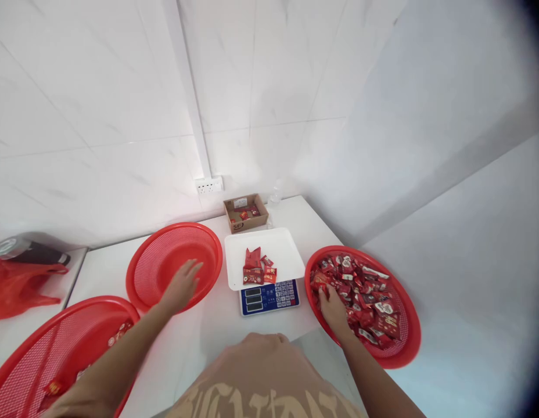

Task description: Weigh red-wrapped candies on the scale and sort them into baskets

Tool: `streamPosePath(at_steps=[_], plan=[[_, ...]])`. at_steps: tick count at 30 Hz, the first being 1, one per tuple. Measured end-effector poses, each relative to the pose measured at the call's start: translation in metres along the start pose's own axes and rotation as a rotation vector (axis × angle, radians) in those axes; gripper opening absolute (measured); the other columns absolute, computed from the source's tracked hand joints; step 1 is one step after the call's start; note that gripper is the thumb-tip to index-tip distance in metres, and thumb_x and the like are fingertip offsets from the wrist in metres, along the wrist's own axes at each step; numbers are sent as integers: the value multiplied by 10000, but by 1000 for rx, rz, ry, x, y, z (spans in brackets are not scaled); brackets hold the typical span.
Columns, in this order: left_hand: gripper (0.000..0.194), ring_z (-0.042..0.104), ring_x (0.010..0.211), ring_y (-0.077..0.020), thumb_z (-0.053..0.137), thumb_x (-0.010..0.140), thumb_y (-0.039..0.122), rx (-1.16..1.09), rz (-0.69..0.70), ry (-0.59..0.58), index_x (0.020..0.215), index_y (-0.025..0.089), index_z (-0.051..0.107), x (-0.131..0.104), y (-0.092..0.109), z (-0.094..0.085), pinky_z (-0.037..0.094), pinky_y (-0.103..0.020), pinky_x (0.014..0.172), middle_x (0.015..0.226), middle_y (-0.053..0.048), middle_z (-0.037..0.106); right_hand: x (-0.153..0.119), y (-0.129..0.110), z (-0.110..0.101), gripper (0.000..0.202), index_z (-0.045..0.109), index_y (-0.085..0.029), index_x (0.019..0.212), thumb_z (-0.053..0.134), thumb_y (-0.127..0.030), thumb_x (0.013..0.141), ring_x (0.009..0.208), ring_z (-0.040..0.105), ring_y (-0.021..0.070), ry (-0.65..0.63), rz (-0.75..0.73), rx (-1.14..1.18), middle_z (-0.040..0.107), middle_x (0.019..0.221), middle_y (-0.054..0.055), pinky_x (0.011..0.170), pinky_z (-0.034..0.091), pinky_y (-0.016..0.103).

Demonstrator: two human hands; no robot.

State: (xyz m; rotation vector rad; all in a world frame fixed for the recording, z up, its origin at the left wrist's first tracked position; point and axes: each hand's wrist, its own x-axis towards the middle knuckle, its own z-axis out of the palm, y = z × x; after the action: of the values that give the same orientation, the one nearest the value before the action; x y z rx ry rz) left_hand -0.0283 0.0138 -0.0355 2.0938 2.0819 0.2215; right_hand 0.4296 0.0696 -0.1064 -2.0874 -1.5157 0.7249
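My left hand (182,285) hangs over the near right part of an empty red mesh basket (154,258), its fingers apart and holding nothing. At the right, my right hand (333,310) reaches into a red basket (406,348) filled with red wrapped packets (365,290). Its fingers are closed on a red packet (320,282) at the basket's left side. Between the hands, several red packets (253,267) lie on the white tray (284,249) of a scale with a blue keypad panel (269,297).
A small cardboard box (247,223) with a few red packets stands behind the scale. Another red basket (56,348) holding some packets is at the lower left. A dark bottle (32,251) and a red plastic bag (23,287) lie at the far left.
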Motion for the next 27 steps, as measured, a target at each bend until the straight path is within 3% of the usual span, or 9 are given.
streamPosePath(at_steps=[2,4,6,8,10,13,19,23,27], plan=[[476,323,1331,-236,376,885,325,-84,123,-46,1344,203,410,23,52,17,303,-415,1072,1436,-108,377,0,-6,5,530,530,-99,1188,350,-409,797,1101,547,274,-4,6,3,572,1214,183,944,394,398],[543,251,1364,-256,427,868,407,-116,208,-100,1380,242,352,43,96,34,269,-436,1084,1487,-103,287,-2,-8,12,525,543,-96,1179,361,-399,791,1129,531,270,-3,-2,22,569,1225,184,966,383,389],[700,142,1390,-319,509,806,498,-122,226,-163,1419,258,270,61,127,47,226,-494,1084,1527,-126,155,-5,-6,18,501,566,-103,1149,367,-390,789,1128,533,256,16,-34,52,587,1204,177,967,388,371],[843,77,1389,-373,586,723,565,-93,224,-206,1433,295,220,75,142,55,204,-538,1070,1539,-127,74,-10,-3,22,492,577,-104,1129,363,-388,789,1115,540,253,35,-62,76,598,1187,175,967,391,372],[866,101,1377,-401,612,684,593,-44,240,-231,1422,321,248,86,145,59,215,-545,1056,1540,-120,57,-15,-1,23,507,573,-91,1133,354,-394,790,1116,539,259,36,-56,90,592,1194,184,975,386,383],[718,270,1318,-395,577,730,572,26,283,-226,1366,310,372,98,140,60,294,-514,1014,1524,-133,120,-19,-1,22,512,571,-93,1139,341,-401,800,1120,539,255,31,-26,113,588,1201,182,984,381,383],[365,508,1109,-272,537,812,393,-51,187,-257,1163,292,545,104,136,56,479,-366,781,1400,-94,317,-19,-4,18,498,569,-115,1150,342,-394,806,1141,527,247,-14,17,119,581,1221,165,994,373,374],[308,602,848,-151,355,902,328,-100,100,-211,1096,228,571,102,137,49,487,-291,693,1284,-85,386,-18,-4,18,480,581,-137,1137,349,-391,803,1135,529,244,2,16,129,592,1209,150,989,377,368],[306,595,867,-155,370,900,352,-155,20,-27,1050,209,595,95,120,28,489,-280,699,1275,-89,398,-18,-6,18,500,572,-112,1147,346,-393,800,1116,539,254,1,31,119,591,1204,162,980,385,377]])
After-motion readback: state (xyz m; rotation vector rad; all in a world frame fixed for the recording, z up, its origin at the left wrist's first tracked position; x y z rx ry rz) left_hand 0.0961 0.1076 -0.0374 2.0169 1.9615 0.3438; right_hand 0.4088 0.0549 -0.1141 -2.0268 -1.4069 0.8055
